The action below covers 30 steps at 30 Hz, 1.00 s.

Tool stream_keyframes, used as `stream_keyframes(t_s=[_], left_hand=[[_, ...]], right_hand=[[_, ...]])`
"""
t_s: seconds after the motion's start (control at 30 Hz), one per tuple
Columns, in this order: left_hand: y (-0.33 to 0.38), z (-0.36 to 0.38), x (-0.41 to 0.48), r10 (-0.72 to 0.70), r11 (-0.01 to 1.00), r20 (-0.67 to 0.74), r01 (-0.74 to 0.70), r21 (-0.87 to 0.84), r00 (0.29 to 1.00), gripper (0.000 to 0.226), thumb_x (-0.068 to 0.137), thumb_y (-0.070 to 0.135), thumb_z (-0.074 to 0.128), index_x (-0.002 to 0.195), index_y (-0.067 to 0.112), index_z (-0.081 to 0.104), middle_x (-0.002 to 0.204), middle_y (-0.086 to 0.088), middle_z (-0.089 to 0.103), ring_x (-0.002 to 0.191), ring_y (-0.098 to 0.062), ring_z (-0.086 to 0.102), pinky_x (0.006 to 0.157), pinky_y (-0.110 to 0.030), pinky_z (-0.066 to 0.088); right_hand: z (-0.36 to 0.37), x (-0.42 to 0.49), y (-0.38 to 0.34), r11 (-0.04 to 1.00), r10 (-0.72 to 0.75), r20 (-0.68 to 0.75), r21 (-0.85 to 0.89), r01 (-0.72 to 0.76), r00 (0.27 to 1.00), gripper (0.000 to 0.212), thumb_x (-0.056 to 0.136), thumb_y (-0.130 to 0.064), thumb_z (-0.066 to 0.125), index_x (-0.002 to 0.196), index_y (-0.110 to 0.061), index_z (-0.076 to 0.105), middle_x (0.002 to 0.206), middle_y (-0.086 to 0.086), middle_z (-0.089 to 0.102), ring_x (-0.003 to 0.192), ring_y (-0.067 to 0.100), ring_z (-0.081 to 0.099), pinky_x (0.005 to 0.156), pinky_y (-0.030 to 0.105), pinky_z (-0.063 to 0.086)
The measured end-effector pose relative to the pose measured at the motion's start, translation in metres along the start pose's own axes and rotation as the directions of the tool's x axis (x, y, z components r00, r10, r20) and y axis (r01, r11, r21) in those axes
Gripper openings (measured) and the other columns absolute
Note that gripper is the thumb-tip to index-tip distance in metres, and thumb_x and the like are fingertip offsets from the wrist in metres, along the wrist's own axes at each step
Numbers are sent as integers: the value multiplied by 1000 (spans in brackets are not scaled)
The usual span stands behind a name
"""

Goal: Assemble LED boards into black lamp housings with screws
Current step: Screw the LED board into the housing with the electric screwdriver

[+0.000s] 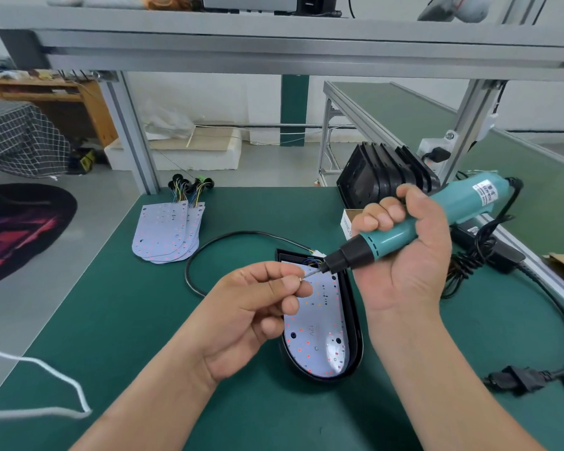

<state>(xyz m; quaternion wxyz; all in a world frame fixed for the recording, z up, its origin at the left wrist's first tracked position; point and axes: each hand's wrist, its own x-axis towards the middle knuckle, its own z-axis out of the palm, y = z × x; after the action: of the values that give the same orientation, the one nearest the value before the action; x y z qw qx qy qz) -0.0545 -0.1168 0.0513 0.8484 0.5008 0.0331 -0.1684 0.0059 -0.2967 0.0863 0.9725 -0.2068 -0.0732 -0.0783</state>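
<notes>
At frame centre, my left hand [258, 307] pinches a screw [301, 279] to the bit of the electric screwdriver [414, 222] my right hand [404, 252] grips, over the LED board [319, 333].

Glossy black plastic housing [355, 307], matt green mat [144, 320], smooth teal plastic screwdriver [437, 216], brushed alu frame [274, 50]

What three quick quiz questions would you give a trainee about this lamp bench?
1. True or false: the white LED board already lies inside the black round-ended lamp housing.
2. Fill in: the left hand pinches a small gold-coloured ____.
3. Which hand grips the teal electric screwdriver? A: left hand. B: right hand.
Key: 1 true; 2 screw; 3 B.
</notes>
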Motion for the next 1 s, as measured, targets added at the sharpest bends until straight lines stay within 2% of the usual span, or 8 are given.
stream_keyframes(t_s=[0.13, 0.63, 0.87, 1.0], left_hand=[[-3, 0, 1, -21, 1000, -9, 21, 0, 1000, 12, 78, 7, 79, 86, 15, 83, 95, -16, 77, 59, -9, 66, 40, -16, 43], [-3, 3, 0, -7, 999, -30, 9, 46, 1000, 12, 78, 9, 82, 86, 17, 83, 97, -16, 78, 71, -14, 77, 44, -19, 51], [-4, 4, -2, 120, 977, -75, -104, 186, 990, 13, 79, 8, 88, 89, 14, 82, 99, -21, 79, 76, -23, 79, 48, -22, 54], [-7, 6, -1, 203, 950, -135, -162, 266, 970, 7, 91, 1, 76, 96, 6, 76, 95, -21, 79, 75, -26, 79, 49, -23, 54]], right_hand=[[-3, -1, 2, 1000, 5, -4, -22, -5, 1000, 11, 100, -13, 54, 90, -16, 57, 70, -5, 41, 58, 11, 39, 56, 24, 45], [-8, -2, -2, 998, -3, 19, -63, 4, 1000, 11, 101, -14, 51, 92, -17, 56, 69, -5, 41, 58, 10, 40, 56, 24, 45], [-10, -4, 0, 995, -14, 26, -102, 17, 1000, 8, 103, -16, 56, 95, -17, 55, 71, -4, 42, 61, 11, 42, 59, 25, 47], [-13, -5, 5, 990, -44, 7, -136, 44, 999, 13, 103, -25, 64, 94, -17, 58, 74, -4, 46, 63, 12, 45, 64, 27, 49]])
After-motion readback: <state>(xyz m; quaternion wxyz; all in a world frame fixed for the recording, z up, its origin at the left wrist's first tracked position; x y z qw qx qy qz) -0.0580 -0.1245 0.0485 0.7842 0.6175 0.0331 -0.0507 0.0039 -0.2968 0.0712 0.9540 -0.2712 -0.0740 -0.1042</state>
